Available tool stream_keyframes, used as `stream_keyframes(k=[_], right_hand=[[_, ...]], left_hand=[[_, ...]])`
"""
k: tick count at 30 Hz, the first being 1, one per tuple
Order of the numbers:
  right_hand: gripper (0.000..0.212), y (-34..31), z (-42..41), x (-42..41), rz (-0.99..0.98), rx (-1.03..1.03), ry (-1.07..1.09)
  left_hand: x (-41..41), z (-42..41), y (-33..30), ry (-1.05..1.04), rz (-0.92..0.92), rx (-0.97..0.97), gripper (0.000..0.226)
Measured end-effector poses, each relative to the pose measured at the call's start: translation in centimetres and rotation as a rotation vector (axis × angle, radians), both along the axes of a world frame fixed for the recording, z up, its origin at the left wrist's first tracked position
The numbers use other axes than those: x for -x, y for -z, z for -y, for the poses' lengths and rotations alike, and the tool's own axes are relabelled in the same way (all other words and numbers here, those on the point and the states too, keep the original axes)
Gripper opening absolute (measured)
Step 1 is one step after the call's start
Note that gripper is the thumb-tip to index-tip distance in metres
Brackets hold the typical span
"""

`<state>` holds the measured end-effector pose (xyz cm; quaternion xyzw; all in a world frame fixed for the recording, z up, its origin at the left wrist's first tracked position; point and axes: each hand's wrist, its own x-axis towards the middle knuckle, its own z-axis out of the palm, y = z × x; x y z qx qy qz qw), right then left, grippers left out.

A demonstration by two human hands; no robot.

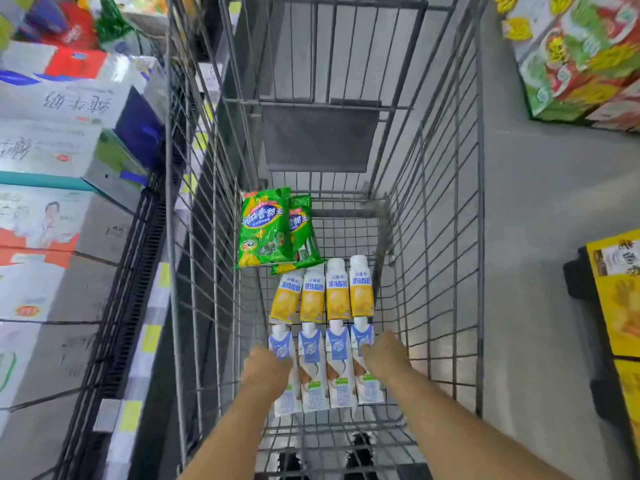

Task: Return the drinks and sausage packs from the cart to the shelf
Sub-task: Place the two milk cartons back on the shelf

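Observation:
A wire shopping cart holds a near row of several blue-and-white drink cartons. Behind them lies a row of several yellow drink bottles with white caps. Two green sausage packs lean against the cart's left wall at the far end. My left hand is down on the leftmost blue-and-white carton. My right hand is down on the rightmost one. Both hands show their backs, so the fingers are hidden. All the cartons still lie flat in their row.
Left of the cart runs a shelf with a black rail and yellow price tags, stacked with white milk boxes. Colourful boxes stand on the floor at the far right, and yellow boxes at the near right.

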<state>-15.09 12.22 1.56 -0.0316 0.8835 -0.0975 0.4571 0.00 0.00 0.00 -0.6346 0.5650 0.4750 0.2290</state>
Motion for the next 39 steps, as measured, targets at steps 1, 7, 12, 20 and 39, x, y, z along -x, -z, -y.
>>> stream_keyframes(k=[1,7,12,20,39], right_hand=[[0.023,0.9,0.3,-0.2,0.019,0.008,0.040],[0.037,4.9,0.0,-0.3,0.039,-0.015,0.117],[0.047,4.4,-0.2,-0.1,0.028,-0.074,-0.032],[0.021,-1.8,0.2,-0.3,-0.015,0.084,-0.031],[0.046,-44.4,14.3,-3.9,-0.023,0.915,-0.508]], left_hand=[[0.0,0.1,0.7,-0.011,-0.033,-0.026,0.023],[0.1,0.2,3.3,-0.086,-0.080,-0.071,0.021],[-0.6,0.6,4.8,0.068,0.085,-0.074,0.050],[-0.3,0.4,-1.4,-0.041,-0.061,-0.066,0.044],[-11.7,9.0,-46.3,-0.331,-0.784,0.543,0.036]])
